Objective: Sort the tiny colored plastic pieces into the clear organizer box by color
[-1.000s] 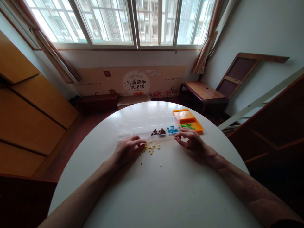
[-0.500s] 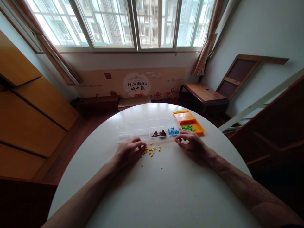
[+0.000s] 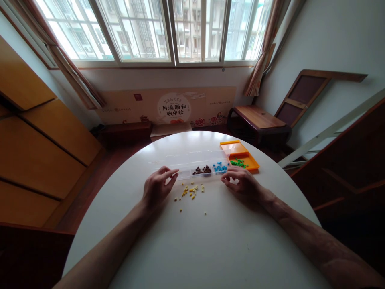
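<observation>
Left hand lifted slightly off the white desk, thumb and forefinger drawn together at the tips near the clear compartment box; possibly pinching a small piece, too small to tell. Other fingers loosely curled. Right hand resting on the desk, fingers bent and half closed, fingertips at the near right corner of the box; holding anything or not, cannot tell.

Yellow pieces scattered loose on the desk between the two hands, just right of the left hand, a few strays nearer the body. Closer to the left hand than to the right. No long axis to the scatter beyond a rough spread running away from the body toward the box.

Box lying just beyond both hands, long axis left to right across the desk. Brown pieces in a compartment straight ahead of the gap between the hands, blue pieces in the next one right, just beyond the right fingertips. Compartments ahead of the left hand look unfilled. Left fingertips pointing at the near edge of that left end.

Orange tray past the right hand, touching or just beside the box's right end, green pieces in it.
</observation>
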`<state>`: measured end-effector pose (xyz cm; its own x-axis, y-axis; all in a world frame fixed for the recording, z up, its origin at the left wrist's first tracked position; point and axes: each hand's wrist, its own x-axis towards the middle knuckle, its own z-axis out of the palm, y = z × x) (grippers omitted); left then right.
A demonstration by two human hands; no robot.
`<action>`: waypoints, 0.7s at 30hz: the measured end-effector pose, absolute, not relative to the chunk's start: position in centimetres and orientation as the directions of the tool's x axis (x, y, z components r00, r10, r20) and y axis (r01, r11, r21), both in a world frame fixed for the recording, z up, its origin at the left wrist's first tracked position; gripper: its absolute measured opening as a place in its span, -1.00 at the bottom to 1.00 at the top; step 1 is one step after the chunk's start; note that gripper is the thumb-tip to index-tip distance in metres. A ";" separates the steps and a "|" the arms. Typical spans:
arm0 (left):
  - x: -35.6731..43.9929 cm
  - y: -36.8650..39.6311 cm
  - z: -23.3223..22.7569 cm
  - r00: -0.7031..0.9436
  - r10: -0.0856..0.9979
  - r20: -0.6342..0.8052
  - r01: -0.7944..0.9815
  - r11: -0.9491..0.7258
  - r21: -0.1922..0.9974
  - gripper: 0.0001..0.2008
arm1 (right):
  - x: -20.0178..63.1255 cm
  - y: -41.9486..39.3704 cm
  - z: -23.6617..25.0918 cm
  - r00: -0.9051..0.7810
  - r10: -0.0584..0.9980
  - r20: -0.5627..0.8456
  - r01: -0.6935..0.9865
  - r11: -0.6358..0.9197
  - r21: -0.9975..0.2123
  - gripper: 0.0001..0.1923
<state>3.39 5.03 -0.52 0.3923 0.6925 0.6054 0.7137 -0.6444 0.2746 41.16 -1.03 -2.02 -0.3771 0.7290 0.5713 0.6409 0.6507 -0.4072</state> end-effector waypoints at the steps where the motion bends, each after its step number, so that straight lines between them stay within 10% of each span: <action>1: 3.4 5.0 -0.5 0.400 0.689 0.605 0.705 -0.653 0.278 -0.78 | 41.2 -1.0 -2.0 -0.378 0.732 0.568 0.640 0.649 -0.411 -0.87; 21: 4.7 4.2 -1.1 0.778 0.482 0.403 0.484 -0.869 0.104 -0.72 | 41.0 -1.1 -2.1 -0.374 0.751 0.543 0.648 0.631 -0.427 -0.87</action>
